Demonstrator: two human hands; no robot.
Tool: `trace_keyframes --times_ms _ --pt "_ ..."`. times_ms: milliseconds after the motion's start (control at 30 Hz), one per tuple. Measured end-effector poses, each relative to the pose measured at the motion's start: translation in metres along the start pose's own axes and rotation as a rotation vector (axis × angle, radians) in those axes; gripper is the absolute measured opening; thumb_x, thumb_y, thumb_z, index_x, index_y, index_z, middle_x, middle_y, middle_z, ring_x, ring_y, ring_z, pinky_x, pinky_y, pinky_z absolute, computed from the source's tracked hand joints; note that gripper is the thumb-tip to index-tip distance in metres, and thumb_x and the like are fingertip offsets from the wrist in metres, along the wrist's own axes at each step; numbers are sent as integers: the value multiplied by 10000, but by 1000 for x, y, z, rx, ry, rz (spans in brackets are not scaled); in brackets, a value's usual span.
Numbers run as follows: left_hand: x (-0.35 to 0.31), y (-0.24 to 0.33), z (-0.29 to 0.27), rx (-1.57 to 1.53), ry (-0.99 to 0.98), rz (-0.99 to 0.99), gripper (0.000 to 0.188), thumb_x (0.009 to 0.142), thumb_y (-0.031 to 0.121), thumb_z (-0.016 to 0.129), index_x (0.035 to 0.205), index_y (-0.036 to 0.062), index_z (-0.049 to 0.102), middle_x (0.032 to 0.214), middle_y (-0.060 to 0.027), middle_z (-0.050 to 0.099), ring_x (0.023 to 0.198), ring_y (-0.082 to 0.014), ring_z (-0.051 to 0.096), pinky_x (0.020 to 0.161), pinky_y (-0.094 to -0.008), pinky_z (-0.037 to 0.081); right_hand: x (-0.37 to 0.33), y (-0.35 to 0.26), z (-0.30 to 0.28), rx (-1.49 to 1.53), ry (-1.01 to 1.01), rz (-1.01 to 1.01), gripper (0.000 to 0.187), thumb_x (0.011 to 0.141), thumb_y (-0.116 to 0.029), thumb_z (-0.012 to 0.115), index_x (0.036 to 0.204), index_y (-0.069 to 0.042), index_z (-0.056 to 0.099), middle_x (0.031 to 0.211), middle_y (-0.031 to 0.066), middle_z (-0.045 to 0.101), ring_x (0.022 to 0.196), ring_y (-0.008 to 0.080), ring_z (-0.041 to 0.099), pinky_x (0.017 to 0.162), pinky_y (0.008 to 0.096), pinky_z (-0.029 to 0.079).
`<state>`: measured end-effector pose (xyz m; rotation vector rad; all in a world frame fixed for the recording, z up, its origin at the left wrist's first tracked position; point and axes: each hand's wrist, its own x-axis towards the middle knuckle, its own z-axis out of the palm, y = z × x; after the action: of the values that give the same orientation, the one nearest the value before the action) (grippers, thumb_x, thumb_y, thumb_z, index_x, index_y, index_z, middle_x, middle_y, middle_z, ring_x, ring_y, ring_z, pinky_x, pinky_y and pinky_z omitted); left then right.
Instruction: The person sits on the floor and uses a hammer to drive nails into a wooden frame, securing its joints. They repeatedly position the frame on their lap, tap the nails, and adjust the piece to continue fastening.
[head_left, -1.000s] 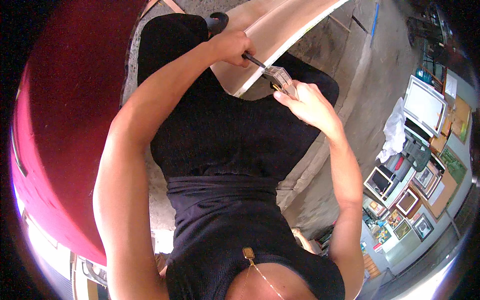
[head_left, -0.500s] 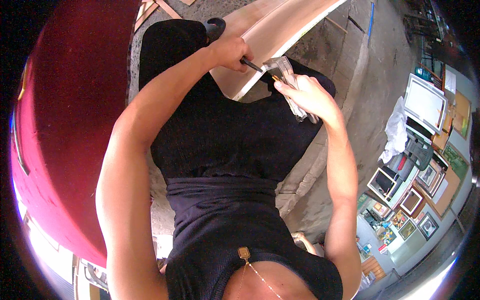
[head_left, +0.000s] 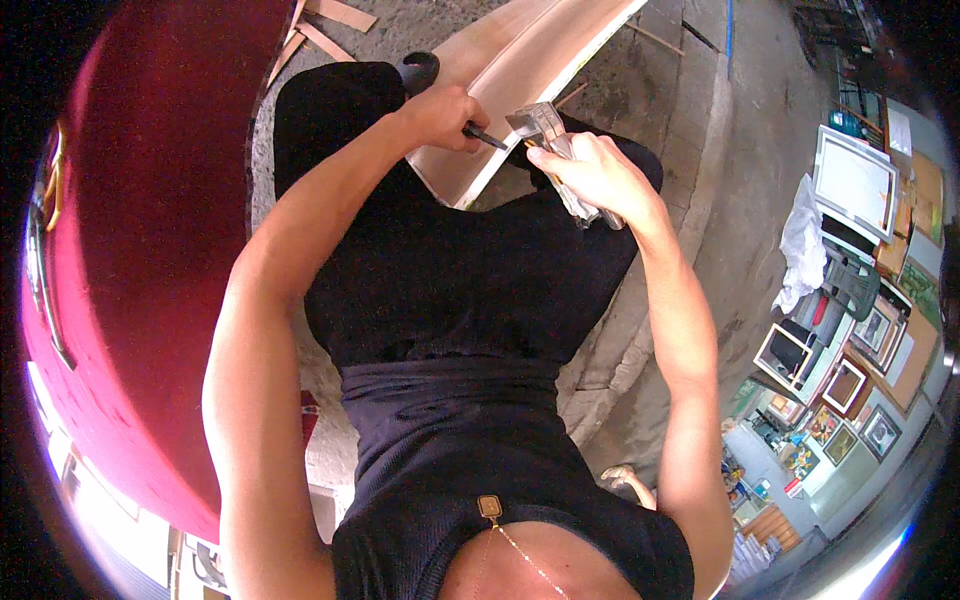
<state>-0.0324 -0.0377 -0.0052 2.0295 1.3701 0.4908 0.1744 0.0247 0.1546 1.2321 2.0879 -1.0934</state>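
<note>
My left hand (head_left: pixel 446 118) is closed round a slim dark tool (head_left: pixel 488 136); its thin end points right, over the edge of a pale wooden piece, and its kind is unclear. My right hand (head_left: pixel 600 175) grips a silvery metal staple gun (head_left: pixel 540 122), its head up and to the left, close to the wood's edge. The pale, hollowed wooden piece (head_left: pixel 520 65) runs from between my knees up and away to the right. Whether the staple gun's head touches the wood I cannot tell.
Red fabric (head_left: pixel 180 220) fills the left side. Loose wood strips (head_left: pixel 340 14) lie on the concrete floor (head_left: pixel 690 200) at the far left. Picture frames (head_left: pixel 845 385), a white cloth (head_left: pixel 800 250) and a dark chair (head_left: pixel 850 285) stand at the right. A black curved piece (head_left: pixel 420 72) is beside my left knee.
The whole view has shifted slightly. Both hands and their tools show a little further left, and the staple gun's head sits slightly higher. Both grips stay the same.
</note>
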Motion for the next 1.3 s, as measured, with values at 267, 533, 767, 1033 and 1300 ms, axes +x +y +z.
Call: trace_keyframes --times_ms 267,533,767,1033,1300 --pt "-3 4 -3 51 -3 -44 191 672 255 722 778 98 702 679 -108 660 675 -296 652 624 -416 517 3 28 3 160 316 -180 593 697 -570 742 809 3 638 652 134 626 641 237 630 651 379 500" --pt "-16 18 -26 180 3 36 279 758 362 707 752 86 668 658 -123 630 659 -330 633 608 -435 498 47 27 39 435 1042 -269 539 559 -252 900 871 3 542 815 166 637 743 286 634 707 388 511" --pt "-26 41 -36 302 -21 -18 265 750 343 712 769 83 665 712 -126 646 670 -320 643 618 -435 513 65 47 81 684 1045 -162 610 544 -300 915 938 7 564 858 129 647 766 261 635 726 357 515" --pt "-22 57 -52 478 -181 -55 212 736 267 724 845 86 701 739 -119 666 727 -306 666 677 -403 546 66 50 81 761 1030 -208 640 522 -335 925 930 5 568 842 112 635 742 227 618 712 347 507" --pt "-11 83 -69 535 -350 -149 194 740 204 718 881 72 699 813 -145 676 789 -332 662 739 -431 541 63 48 77 822 978 -157 674 510 -321 925 970 25 574 905 139 651 810 254 642 764 358 515"
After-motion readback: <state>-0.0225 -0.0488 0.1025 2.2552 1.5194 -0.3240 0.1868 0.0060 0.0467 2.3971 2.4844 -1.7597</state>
